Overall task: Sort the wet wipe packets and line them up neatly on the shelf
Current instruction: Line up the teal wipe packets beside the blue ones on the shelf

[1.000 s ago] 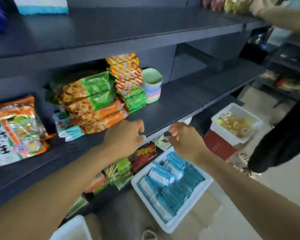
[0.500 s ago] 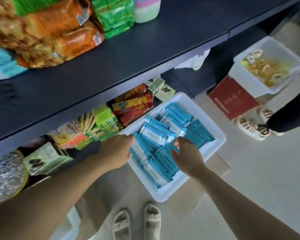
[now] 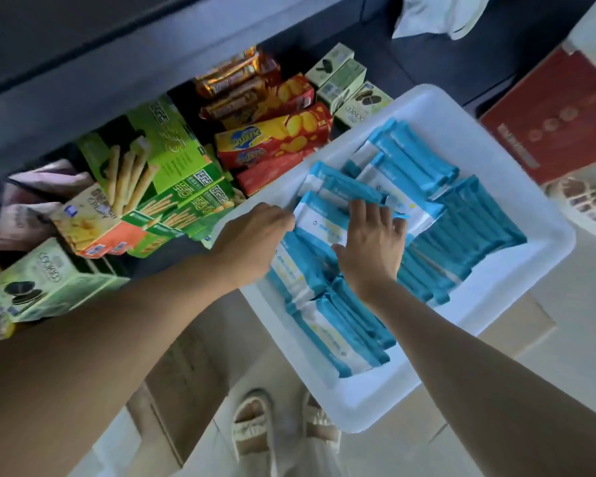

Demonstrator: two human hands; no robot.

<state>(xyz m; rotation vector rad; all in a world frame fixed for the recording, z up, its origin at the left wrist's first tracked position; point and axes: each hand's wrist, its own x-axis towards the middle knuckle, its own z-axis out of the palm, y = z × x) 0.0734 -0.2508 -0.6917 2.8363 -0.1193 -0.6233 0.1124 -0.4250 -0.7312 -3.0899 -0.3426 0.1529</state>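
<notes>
Both hands have dropped from the shelf edge into the white bin (image 3: 516, 187) since a second ago, and the view has tilted down to follow them. The left hand (image 3: 252, 242) sits at the bin's left rim with its fingers curled against the edge of the wet wipe packets (image 3: 327, 222); whether it actually grips one I cannot tell. The right hand (image 3: 372, 246) lies flat on top of the pile, fingers spread and pressing on a blue-and-white packet.

The packets fill the bin in loose overlapping rows, too many and too overlapped to count; none is on the shelf yet. The bin rests on a brown cardboard box (image 3: 516, 325) on a pale tiled floor (image 3: 565, 390).

A dark shelf board (image 3: 83, 74) runs across the top. On the lower shelf beneath it are green biscuit-stick boxes (image 3: 159, 156), three red cracker boxes (image 3: 272, 139), orange-brown snack packs (image 3: 231, 77) and pale green cookie boxes (image 3: 341, 74), with one more cookie box (image 3: 49, 280) at the far left. A red carton (image 3: 547, 122) stands to the right of the bin. Two sandalled feet (image 3: 255, 428) show at the bottom, and another shoe (image 3: 582, 204) at the right edge.
</notes>
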